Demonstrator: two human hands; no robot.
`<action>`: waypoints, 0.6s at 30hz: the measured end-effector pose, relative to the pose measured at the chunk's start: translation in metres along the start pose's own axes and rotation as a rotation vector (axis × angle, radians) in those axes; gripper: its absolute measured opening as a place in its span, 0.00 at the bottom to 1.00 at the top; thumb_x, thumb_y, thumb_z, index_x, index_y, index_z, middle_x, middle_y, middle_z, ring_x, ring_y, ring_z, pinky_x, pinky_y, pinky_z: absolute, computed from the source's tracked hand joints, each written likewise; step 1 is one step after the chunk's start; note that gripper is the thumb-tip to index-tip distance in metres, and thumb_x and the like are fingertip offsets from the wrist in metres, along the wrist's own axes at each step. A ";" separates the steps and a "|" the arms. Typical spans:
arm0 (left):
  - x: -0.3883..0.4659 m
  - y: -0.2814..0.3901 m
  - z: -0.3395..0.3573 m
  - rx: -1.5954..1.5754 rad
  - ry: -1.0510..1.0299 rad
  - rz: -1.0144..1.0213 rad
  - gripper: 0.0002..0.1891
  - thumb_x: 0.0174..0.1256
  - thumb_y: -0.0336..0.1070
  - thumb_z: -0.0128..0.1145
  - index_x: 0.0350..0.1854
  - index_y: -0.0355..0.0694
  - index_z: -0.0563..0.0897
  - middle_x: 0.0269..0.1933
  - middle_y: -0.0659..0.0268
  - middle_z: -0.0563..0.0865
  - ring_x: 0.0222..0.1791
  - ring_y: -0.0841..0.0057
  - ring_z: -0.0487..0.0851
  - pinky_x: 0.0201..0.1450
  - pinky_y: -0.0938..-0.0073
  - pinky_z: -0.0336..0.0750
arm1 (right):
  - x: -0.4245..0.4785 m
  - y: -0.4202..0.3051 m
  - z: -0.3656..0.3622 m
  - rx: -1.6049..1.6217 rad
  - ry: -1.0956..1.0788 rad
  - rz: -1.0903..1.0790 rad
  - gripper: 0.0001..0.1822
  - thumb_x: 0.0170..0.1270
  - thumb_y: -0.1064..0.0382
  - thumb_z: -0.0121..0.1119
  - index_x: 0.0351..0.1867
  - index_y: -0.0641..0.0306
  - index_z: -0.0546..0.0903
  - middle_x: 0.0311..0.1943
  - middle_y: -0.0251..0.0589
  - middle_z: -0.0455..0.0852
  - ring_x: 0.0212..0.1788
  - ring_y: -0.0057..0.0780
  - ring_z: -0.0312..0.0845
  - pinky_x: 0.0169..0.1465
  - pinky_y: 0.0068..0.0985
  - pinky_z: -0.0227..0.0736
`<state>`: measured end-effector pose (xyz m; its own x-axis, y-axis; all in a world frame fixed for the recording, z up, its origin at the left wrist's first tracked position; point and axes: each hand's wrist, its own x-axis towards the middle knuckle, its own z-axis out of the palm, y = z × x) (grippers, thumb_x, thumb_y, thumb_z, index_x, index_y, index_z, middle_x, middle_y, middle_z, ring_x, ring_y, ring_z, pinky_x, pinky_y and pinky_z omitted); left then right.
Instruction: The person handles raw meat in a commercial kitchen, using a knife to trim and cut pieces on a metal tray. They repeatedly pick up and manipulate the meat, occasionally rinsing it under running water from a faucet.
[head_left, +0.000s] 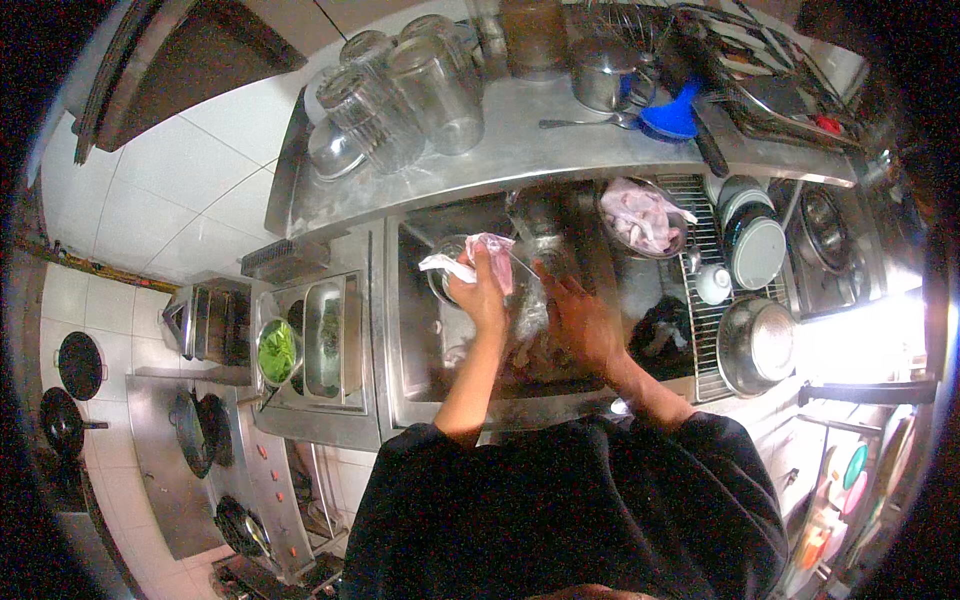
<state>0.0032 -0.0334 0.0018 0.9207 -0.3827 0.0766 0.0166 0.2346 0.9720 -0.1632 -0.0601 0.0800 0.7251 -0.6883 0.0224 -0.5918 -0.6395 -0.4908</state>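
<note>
My left hand (480, 289) is closed around a piece of raw pale pink meat (493, 251), with a whitish bone or skin end sticking out to the left. Behind it, in the steel sink (431, 382), lies a round metal bowl (442, 296). My right hand (581, 319) is to the right over the sink, blurred; a thin bright line, perhaps a blade or running water, shows near its fingertips, and whether it grips anything is unclear. A metal bowl of raw poultry pieces (645, 214) sits at the back right of the sink.
A steel ledge (517, 131) behind holds glass jars (435, 90), a fork (589, 122), a metal mug (600, 82) and a blue utensil (671, 116). Right stands a wire rack (705, 375) with plates (759, 253), a white cup (712, 283) and bowls. Left are green leaves (277, 351) in a container.
</note>
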 end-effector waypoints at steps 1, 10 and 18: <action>-0.001 -0.001 0.000 0.011 0.007 -0.002 0.10 0.72 0.37 0.62 0.42 0.33 0.83 0.36 0.68 0.84 0.33 0.84 0.79 0.38 0.80 0.75 | 0.000 0.000 0.000 0.028 0.027 -0.002 0.30 0.69 0.65 0.51 0.74 0.45 0.67 0.52 0.58 0.83 0.42 0.58 0.84 0.43 0.50 0.82; 0.000 -0.006 0.002 0.021 -0.079 0.058 0.11 0.76 0.37 0.55 0.43 0.31 0.83 0.36 0.67 0.85 0.35 0.80 0.80 0.40 0.76 0.74 | 0.006 0.006 0.003 -0.017 -0.024 0.043 0.34 0.66 0.67 0.52 0.75 0.45 0.64 0.54 0.57 0.82 0.42 0.57 0.85 0.43 0.48 0.82; -0.016 0.008 0.011 0.103 -0.004 0.118 0.17 0.79 0.43 0.52 0.39 0.31 0.81 0.34 0.67 0.84 0.33 0.80 0.78 0.37 0.73 0.73 | 0.004 0.006 0.011 -0.042 -0.005 0.003 0.38 0.62 0.67 0.56 0.76 0.50 0.62 0.51 0.56 0.83 0.42 0.53 0.85 0.41 0.45 0.83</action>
<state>-0.0159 -0.0355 0.0108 0.9122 -0.3619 0.1920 -0.1314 0.1855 0.9738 -0.1598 -0.0635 0.0674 0.7254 -0.6882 0.0165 -0.6077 -0.6515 -0.4542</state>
